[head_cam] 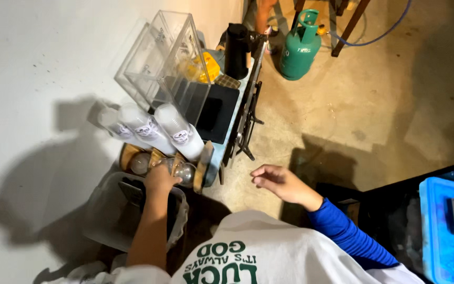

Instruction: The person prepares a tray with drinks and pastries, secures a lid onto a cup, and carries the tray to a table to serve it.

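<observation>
One head-worn camera looks steeply down, close above the stall counter (240, 100) and floor (374, 94).

Round labels on white cup stacks (153, 129)

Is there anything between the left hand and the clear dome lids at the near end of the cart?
Nothing visible. The left hand is already at the clear dome lids, fingers touching the nearest one. The cup stacks lie beyond them. The right hand hangs open, apart from the cart.

Bare left arm stretched forward, left hand (161, 179) knuckles up with fingers curled downward, right arm in a blue long sleeve bent at the elbow, right hand (279, 181) hovering open, palm down, fingers loosely spread leftward
</observation>
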